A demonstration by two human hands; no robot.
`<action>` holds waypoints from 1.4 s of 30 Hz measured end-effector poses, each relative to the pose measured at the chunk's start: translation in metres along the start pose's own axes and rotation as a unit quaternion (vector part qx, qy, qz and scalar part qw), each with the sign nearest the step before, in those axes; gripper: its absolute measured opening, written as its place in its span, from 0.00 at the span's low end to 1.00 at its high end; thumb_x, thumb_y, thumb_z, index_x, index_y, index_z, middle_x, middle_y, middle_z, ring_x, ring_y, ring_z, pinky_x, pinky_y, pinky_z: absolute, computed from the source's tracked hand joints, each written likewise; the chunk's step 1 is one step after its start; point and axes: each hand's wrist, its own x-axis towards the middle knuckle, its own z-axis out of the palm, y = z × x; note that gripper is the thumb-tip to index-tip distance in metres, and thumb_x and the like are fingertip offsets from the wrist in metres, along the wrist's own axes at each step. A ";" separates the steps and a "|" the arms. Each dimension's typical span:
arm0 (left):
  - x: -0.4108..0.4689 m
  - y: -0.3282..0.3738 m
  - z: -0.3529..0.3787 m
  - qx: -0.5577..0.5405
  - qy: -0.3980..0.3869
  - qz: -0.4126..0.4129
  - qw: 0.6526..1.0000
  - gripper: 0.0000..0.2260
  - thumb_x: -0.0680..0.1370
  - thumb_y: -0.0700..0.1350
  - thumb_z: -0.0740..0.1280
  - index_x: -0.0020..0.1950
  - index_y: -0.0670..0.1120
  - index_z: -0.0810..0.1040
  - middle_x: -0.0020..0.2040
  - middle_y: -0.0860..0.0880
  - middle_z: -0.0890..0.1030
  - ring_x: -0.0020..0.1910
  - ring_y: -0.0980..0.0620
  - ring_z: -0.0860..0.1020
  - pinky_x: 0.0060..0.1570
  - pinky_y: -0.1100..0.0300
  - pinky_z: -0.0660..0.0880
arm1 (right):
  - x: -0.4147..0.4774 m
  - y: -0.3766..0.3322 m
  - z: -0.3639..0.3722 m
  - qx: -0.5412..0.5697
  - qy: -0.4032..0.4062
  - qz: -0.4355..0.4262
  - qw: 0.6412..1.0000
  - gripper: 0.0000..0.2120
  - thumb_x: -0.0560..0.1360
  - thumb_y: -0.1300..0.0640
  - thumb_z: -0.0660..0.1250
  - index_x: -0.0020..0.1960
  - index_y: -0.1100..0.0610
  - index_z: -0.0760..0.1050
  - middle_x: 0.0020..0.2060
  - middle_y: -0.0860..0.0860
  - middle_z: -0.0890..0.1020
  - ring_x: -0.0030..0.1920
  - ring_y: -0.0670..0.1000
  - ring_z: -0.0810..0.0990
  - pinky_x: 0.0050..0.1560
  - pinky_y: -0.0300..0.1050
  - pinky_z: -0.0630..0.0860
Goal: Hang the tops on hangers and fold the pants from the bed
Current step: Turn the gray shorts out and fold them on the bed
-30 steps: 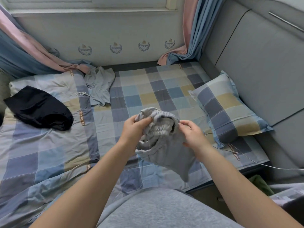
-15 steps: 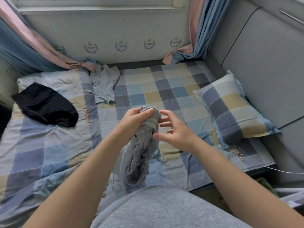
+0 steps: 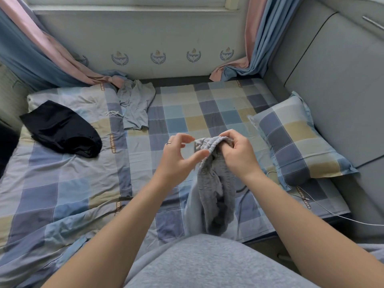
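Grey pants [image 3: 211, 196] with a gathered elastic waistband hang in front of me above the checked bed [image 3: 68, 183]. My right hand [image 3: 236, 152] grips the waistband at its top, fingers curled round the fabric. My left hand [image 3: 178, 154], with a ring on one finger, is just left of the waistband. Its thumb touches the fabric edge while its fingers are loosely curled and apart from the cloth. A black garment [image 3: 62, 129] lies crumpled at the bed's left side. A light grey-blue garment [image 3: 135, 104] lies near the far wall.
A checked pillow [image 3: 295, 138] leans at the right against the grey padded headboard [image 3: 332, 90]. A white cable [image 3: 332, 213] runs over the bed's right front corner. Pink and blue curtains [image 3: 52, 55] drape onto the far corners.
The waistband passed from my left hand to my right: the right hand closed on it and the left let go. The pants now hang further right, and the camera has shifted closer.
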 end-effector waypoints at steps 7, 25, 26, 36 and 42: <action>-0.014 -0.027 0.033 0.045 -0.153 -0.059 0.985 0.18 0.69 0.60 0.73 0.53 0.54 0.76 0.46 0.58 0.83 0.43 0.60 0.81 0.47 0.54 0.80 | 0.008 -0.010 -0.019 0.111 0.049 0.047 0.991 0.05 0.80 0.60 0.63 0.46 0.53 0.72 0.38 0.54 0.78 0.37 0.50 0.76 0.38 0.50 0.74; 0.019 0.005 0.017 0.126 -0.041 -0.008 0.991 0.08 0.78 0.43 0.66 0.38 0.49 0.77 0.32 0.55 0.77 0.35 0.51 0.75 0.35 0.56 0.69 | -0.039 0.096 0.005 -0.008 -0.083 0.239 0.967 0.36 0.71 0.50 0.77 0.70 0.56 0.61 0.62 0.47 0.69 0.58 0.47 0.72 0.49 0.39 0.69; 0.019 0.010 0.016 0.138 -0.050 -0.004 0.989 0.06 0.77 0.43 0.67 0.39 0.49 0.78 0.33 0.55 0.78 0.36 0.51 0.76 0.34 0.58 0.70 | -0.042 0.084 0.011 0.042 -0.137 0.197 0.970 0.42 0.68 0.45 0.78 0.74 0.50 0.59 0.64 0.41 0.68 0.60 0.40 0.72 0.49 0.34 0.70; 0.012 0.022 -0.020 0.197 -0.043 0.009 0.979 0.04 0.74 0.38 0.71 0.42 0.46 0.78 0.34 0.51 0.78 0.33 0.55 0.73 0.33 0.58 0.70 | -0.026 0.033 0.043 0.011 -0.150 0.063 0.987 0.01 0.77 0.60 0.64 0.47 0.56 0.72 0.39 0.51 0.78 0.36 0.48 0.74 0.38 0.44 0.72; 0.005 0.017 -0.019 0.184 -0.040 -0.001 0.982 0.08 0.73 0.36 0.69 0.39 0.49 0.76 0.35 0.54 0.76 0.33 0.58 0.72 0.29 0.68 0.66 | -0.032 0.027 0.052 0.092 -0.251 0.086 0.960 0.11 0.75 0.58 0.69 0.56 0.50 0.74 0.48 0.52 0.82 0.46 0.48 0.82 0.44 0.44 0.79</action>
